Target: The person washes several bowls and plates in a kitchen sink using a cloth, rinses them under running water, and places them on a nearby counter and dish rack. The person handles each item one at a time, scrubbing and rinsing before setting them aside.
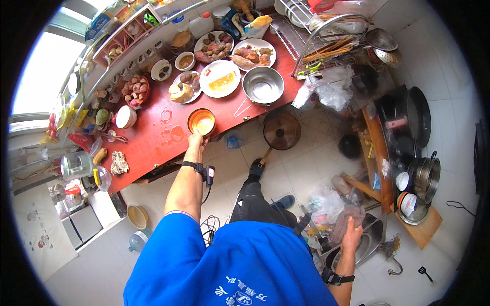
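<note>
At the front edge of the red table (143,153), my left hand (197,141) grips the rim of an orange bowl (201,121) with a pale inside. Off to my right, over the sink side, my right hand (352,233) holds a crumpled brownish cloth (342,225). Beyond the bowl sit a white plate with yellow food (214,72) and a steel pan (263,82) with a wire handle. Wet patches (174,133) mark the tabletop left of the bowl.
Plates of sweet potatoes (254,65), a red basket of bulbs (136,90) and a white bowl (126,117) stand on the table. A wire dish rack (291,42) rises at its right end. On the floor lies a wok lid or pan (282,131). A steel sink (370,241) is at right.
</note>
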Action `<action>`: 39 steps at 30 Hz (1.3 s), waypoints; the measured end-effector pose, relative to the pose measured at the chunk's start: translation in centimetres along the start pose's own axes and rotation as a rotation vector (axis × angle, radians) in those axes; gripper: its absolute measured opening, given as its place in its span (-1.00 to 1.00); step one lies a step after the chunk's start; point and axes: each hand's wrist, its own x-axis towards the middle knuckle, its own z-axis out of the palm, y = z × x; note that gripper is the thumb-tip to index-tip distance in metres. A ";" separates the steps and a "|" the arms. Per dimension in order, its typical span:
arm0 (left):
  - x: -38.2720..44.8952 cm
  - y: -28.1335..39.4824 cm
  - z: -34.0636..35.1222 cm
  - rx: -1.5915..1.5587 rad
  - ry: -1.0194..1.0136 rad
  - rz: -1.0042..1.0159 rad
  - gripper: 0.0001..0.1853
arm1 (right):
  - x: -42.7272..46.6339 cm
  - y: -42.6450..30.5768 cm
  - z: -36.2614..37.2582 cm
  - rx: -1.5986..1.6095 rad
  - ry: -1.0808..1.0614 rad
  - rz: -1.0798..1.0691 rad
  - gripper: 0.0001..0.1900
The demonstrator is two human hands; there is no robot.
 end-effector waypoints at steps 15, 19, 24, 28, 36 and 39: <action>-0.8 -6.6 -1.8 0.040 -0.525 0.086 -0.47 | -1.6 4.9 -2.2 0.030 0.097 0.075 -0.60; -10.4 -12.0 7.9 0.721 -0.770 0.033 -0.58 | -3.2 8.9 -4.5 0.119 0.175 0.093 -0.63; -28.4 -19.0 23.9 1.044 -0.978 0.407 -0.56 | -3.6 15.2 -9.7 0.129 0.219 0.159 -0.64; -43.3 -26.0 34.3 1.163 -1.218 0.467 -0.51 | -2.8 22.1 -14.8 0.206 0.225 0.199 -0.63; -66.3 -41.6 48.4 1.234 -1.448 0.430 -0.35 | -5.8 31.0 -22.4 0.372 0.436 0.193 -0.65; -70.4 -45.7 55.2 1.321 -1.391 0.346 -0.25 | -6.2 32.5 -22.8 0.621 0.432 0.250 -0.69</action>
